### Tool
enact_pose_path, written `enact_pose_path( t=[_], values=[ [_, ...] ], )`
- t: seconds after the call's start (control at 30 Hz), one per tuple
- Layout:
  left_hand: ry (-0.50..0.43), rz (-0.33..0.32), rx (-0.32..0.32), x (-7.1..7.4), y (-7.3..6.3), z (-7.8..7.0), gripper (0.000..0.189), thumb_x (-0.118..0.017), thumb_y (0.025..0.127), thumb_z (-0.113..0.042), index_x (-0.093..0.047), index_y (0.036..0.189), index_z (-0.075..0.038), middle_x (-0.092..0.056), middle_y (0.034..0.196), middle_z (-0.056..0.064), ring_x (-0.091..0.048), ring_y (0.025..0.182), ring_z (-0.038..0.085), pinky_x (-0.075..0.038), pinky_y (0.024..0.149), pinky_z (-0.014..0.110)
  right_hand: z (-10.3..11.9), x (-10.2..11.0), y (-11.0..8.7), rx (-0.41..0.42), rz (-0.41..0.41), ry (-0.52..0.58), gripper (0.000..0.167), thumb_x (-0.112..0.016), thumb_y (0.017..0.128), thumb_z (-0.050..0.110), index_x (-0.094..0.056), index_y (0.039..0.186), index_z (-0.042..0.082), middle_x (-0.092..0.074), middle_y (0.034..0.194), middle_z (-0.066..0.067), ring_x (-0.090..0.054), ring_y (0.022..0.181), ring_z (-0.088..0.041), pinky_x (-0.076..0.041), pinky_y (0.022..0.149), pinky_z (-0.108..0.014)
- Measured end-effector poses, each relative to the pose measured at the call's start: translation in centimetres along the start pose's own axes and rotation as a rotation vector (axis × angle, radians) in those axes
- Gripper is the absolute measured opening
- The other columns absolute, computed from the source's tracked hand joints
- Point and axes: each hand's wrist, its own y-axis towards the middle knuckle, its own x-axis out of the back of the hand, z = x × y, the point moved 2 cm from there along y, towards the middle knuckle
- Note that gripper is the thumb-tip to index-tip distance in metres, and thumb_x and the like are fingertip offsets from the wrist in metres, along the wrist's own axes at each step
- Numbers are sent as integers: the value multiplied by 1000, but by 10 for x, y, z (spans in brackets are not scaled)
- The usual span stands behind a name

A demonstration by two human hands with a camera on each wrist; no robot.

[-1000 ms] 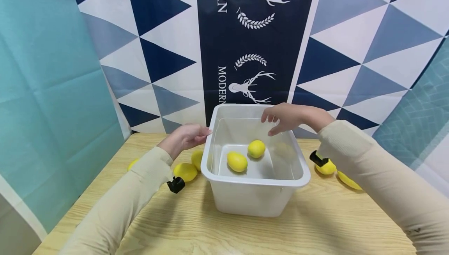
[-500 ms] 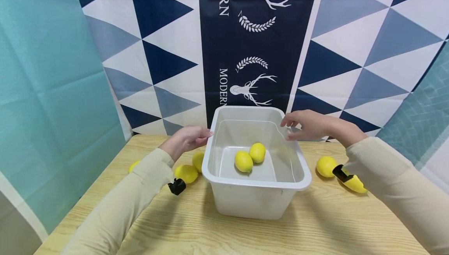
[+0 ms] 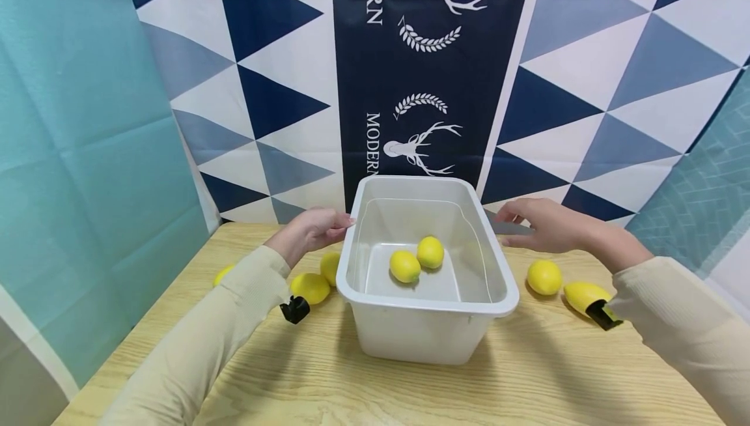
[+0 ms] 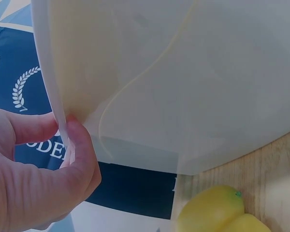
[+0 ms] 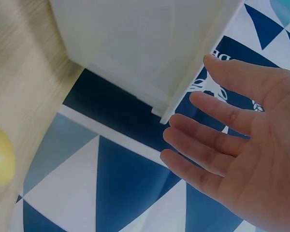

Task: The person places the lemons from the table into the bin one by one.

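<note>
A light grey plastic bin (image 3: 418,331) stands upright on the wooden table, with two lemons inside, a front one (image 3: 404,266) and a rear one (image 3: 430,252), close together on its floor. My left hand (image 3: 313,230) pinches the bin's left rim between thumb and fingers, which the left wrist view shows up close. Just outside the right rim, my right hand (image 3: 547,225) hangs in the air with nothing in it. In the right wrist view its fingers (image 5: 203,140) are relaxed and spread beside the bin's wall (image 5: 135,53).
Right of the bin lie a lemon (image 3: 544,277) and a second lemon (image 3: 583,296), partly covered by the wrist camera. Several more are at the left, including one lemon (image 3: 310,288) near the left wrist. A patterned cloth (image 3: 275,87) hangs behind the table (image 3: 293,380).
My right hand has moved from above the bin's inside out past its right rim. The front lemon has rolled right, up to the other one. My left hand stays on the rim.
</note>
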Motion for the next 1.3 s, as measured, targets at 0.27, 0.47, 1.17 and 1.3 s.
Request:
enact_pose_path(
  t=[0.27,0.47,1.17,1.3],
  values=[
    [-17,0,-4,1,1,1,44,-55,93,0,-48,137,1,-48,139,14,-56,99,17,-44,109,29,-18,-13,-15,-28,0,-3,37,-72,84,26,-62,113,5,-68,112,-11,-64,99,-28,-58,78,-45],
    [-11,4,-9,2,3,3,45,-55,93,-1,-47,137,1,-47,139,14,-57,95,16,-47,105,27,-34,-21,-24,-64,16,-18,38,-71,85,28,-62,113,4,-68,110,-11,-63,97,-27,-58,77,-44],
    [9,-5,-10,0,1,0,42,-58,92,-3,-51,134,-1,-50,136,11,-58,99,17,-48,104,26,-78,-49,-48,-68,24,-87,42,-77,79,27,-61,107,0,-68,101,-14,-65,91,-32,-56,74,-46],
    [6,-4,-12,0,2,1,42,-58,92,-2,-51,134,0,-50,136,12,-57,98,18,-47,104,27,-88,-58,-55,-65,5,-89,40,-77,78,25,-62,104,-1,-68,99,-13,-65,88,-30,-56,72,-44]
  ],
)
